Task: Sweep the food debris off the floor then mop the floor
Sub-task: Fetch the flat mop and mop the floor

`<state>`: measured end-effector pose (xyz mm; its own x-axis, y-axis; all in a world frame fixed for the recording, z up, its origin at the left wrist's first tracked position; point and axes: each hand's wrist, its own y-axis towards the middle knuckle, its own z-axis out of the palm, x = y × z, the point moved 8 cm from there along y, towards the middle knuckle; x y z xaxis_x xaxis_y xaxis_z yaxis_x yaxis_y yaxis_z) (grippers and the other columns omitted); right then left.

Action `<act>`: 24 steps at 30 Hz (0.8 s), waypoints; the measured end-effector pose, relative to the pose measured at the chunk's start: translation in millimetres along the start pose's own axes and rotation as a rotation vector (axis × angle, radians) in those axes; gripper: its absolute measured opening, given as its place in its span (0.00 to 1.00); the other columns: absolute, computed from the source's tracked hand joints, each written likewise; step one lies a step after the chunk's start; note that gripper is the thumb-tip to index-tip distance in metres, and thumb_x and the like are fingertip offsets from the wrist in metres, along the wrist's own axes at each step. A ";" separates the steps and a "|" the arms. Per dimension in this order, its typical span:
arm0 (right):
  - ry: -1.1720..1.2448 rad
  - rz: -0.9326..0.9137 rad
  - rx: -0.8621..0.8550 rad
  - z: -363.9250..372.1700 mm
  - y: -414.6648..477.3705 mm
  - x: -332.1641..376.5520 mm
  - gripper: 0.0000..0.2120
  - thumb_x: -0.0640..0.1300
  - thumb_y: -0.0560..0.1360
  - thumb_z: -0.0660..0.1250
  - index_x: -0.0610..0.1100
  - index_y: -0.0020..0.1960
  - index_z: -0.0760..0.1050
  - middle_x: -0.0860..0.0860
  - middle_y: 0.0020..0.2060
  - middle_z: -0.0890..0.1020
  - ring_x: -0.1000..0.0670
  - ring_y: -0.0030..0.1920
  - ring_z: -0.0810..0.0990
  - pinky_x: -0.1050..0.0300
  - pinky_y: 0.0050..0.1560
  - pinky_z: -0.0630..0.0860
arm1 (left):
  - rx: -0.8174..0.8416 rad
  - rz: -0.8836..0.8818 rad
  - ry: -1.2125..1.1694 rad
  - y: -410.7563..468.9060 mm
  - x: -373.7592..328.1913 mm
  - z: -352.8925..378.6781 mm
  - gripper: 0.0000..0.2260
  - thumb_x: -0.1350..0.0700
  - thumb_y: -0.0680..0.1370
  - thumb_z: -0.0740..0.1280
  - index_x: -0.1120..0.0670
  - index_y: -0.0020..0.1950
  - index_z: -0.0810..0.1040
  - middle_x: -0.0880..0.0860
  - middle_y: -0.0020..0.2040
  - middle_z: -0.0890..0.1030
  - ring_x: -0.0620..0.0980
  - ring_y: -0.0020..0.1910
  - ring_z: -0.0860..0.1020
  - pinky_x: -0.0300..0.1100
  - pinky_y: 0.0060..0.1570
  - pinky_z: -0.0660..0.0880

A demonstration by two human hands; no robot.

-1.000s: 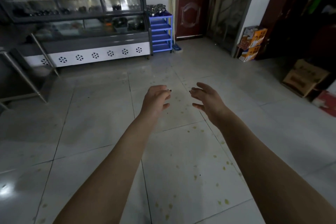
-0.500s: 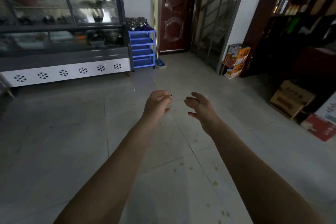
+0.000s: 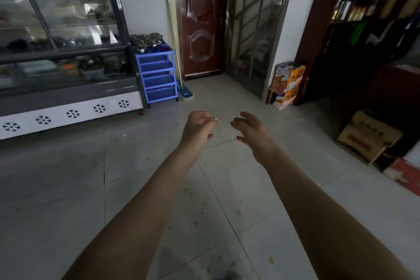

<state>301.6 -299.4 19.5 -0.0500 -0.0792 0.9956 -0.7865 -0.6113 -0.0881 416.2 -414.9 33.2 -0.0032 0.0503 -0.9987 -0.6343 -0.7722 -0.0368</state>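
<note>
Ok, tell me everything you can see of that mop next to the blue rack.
The mop leans slightly tilted at the white wall, between the blue rack and the dark red door. It has a thin, silvery, metal-looking pole with a blue grip on top. Its flat blue-and-white head rests on the tiled floor by the rack's foot. Nobody holds it.

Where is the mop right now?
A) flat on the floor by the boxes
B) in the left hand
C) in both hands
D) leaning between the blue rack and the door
D: the mop leans upright between the rack and the door; the left hand and right hand hold nothing.
</note>
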 end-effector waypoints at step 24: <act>-0.030 0.060 0.162 -61.8 425.3 20.1 0.26 0.42 0.75 0.66 0.46 0.71 0.64 0.47 0.65 0.73 0.48 0.61 0.74 0.49 0.61 0.72 | -0.097 -0.061 -0.103 373.5 6.1 148.4 0.06 0.60 0.76 0.63 0.49 0.46 0.73 0.51 0.48 0.77 0.49 0.52 0.77 0.47 0.55 0.76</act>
<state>-71.9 -512.3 4.0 -0.0739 -0.1412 0.9872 -0.6726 -0.7238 -0.1539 64.6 -609.1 18.4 -0.0491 0.1603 -0.9859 -0.5584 -0.8227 -0.1059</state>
